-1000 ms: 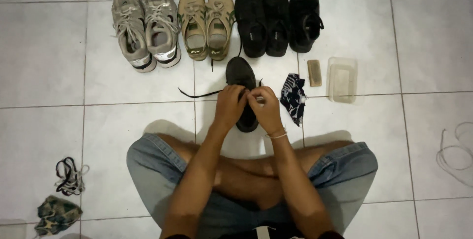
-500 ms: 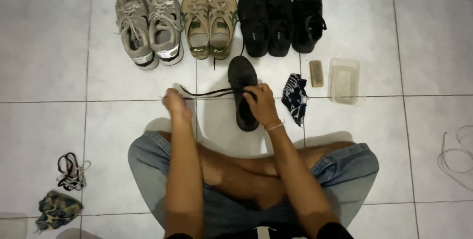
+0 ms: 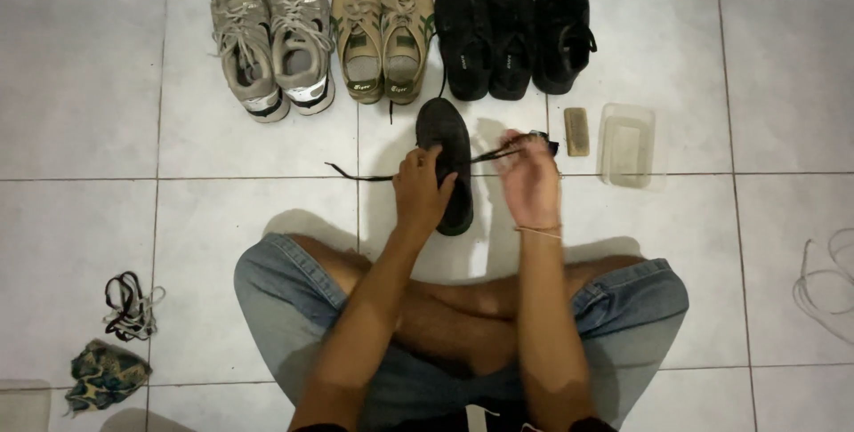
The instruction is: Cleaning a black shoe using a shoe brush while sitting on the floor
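We sit cross-legged on the tiled floor with a black shoe lying just ahead of our knees. Our left hand rests on the shoe's side, its grip curled shut on the black lace, whose end trails away leftward. Our right hand pinches the lace's other stretch, fingers together, drawn out to the shoe's right. Grey, tan and black shoes line the wall beyond.

Black shoe, black lace, grey sneakers, tan sneakers, white tiles
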